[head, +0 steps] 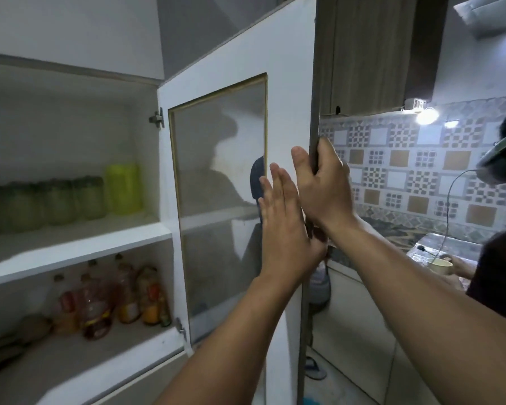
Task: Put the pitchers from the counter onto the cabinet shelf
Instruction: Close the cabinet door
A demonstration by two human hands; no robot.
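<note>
The white cabinet door [287,92] with a glass pane stands swung open. My right hand [323,185] grips its outer edge, thumb on the inner face and fingers wrapped behind. My left hand [284,223] lies flat with fingers together against the door's inner face, just below and left of the right. On the upper cabinet shelf [76,244] stand several greenish pitchers [59,203] in a row and a taller bright yellow-green one [124,188] at the right end. The counter [438,244] shows at the right behind the door; no pitcher is visible on it.
The lower shelf [79,355] holds several bottles [123,296] of oil and sauce. Another person [500,270] stands at the right by the counter with a cup [440,266]. A patterned tile wall and wooden upper cabinets are behind. A sandal [314,368] lies on the floor.
</note>
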